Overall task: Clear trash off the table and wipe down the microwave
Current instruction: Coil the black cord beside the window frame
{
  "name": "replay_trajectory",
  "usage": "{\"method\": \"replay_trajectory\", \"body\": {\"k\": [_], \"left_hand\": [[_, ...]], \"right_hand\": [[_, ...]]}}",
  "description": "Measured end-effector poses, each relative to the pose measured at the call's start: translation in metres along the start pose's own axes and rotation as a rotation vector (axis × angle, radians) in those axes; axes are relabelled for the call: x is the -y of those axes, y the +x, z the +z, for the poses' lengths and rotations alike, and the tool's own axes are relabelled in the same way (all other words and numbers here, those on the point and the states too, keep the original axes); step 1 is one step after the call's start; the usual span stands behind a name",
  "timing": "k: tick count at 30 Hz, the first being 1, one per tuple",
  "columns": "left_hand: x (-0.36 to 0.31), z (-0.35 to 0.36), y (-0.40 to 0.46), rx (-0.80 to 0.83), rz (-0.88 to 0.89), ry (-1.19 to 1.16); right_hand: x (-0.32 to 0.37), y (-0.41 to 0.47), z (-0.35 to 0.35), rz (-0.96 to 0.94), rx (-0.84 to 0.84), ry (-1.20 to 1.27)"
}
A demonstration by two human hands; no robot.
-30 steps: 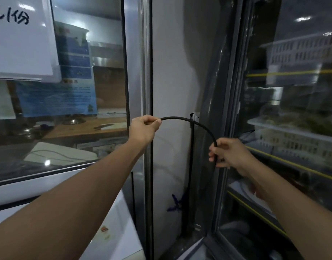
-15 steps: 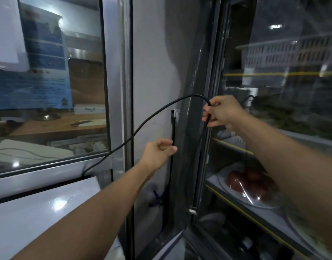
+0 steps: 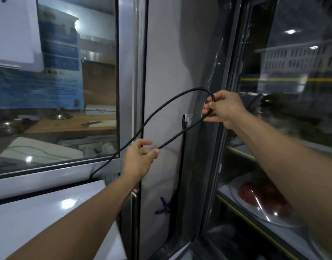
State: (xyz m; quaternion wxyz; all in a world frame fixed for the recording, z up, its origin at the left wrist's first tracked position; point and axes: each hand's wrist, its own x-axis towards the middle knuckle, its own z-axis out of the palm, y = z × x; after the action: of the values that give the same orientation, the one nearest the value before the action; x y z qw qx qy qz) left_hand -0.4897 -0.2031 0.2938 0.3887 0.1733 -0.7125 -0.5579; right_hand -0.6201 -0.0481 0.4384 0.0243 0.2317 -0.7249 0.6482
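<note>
Since half a second ago, the left hand has risen from below the black cable and now pinches it between thumb and fingertips, its grip grasping the lower strand of the loop. Higher and to the right, the right hand has dropped a little; its grip is curled round the same cable at the top of the bend. From that grip the upper strand arcs left and downward, crosses in front of the metal window frame and runs behind the white microwave top, which lies below and left of the left hand. Between the two grips stands a pale wall panel with a small bracket just left of the right hand. Below the right forearm, a glass-fronted cabinet holds a wrapped plate of red food.
</note>
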Motion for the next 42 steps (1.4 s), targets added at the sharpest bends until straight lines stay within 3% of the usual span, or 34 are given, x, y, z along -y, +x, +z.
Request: {"method": "replay_trajectory", "body": {"k": [4, 9, 14, 26, 29, 31, 33, 37, 42], "left_hand": [[-0.011, -0.033, 0.02, -0.124, 0.092, 0.2], [-0.017, -0.049, 0.044, -0.046, 0.093, 0.447], [-0.011, -0.049, 0.059, 0.077, 0.051, 0.419], [-0.001, -0.052, 0.064, 0.057, 0.14, 0.368], [0.0, -0.054, 0.069, 0.064, 0.158, 0.372], [0.001, -0.054, 0.071, 0.073, 0.165, 0.391], [0.003, -0.053, 0.073, 0.097, 0.164, 0.407], [0.006, -0.05, 0.074, 0.133, 0.168, 0.421], [0.024, -0.058, 0.077, 0.178, 0.115, 0.498]], "right_hand": [[-0.015, -0.002, 0.007, -0.016, -0.021, 0.07], [-0.025, -0.008, 0.012, -0.015, -0.036, 0.137], [-0.03, -0.013, 0.016, -0.027, -0.051, 0.175], [-0.058, -0.021, 0.011, 0.093, 0.038, 0.015], [-0.059, -0.019, 0.013, -0.122, 0.004, -0.459], [-0.057, -0.021, 0.021, -0.43, 0.012, -0.77], [-0.055, -0.021, 0.041, -0.664, 0.095, -0.909], [-0.057, -0.018, 0.084, -0.606, 0.291, -0.848], [-0.074, -0.015, 0.085, -0.504, 0.274, -0.632]]}}
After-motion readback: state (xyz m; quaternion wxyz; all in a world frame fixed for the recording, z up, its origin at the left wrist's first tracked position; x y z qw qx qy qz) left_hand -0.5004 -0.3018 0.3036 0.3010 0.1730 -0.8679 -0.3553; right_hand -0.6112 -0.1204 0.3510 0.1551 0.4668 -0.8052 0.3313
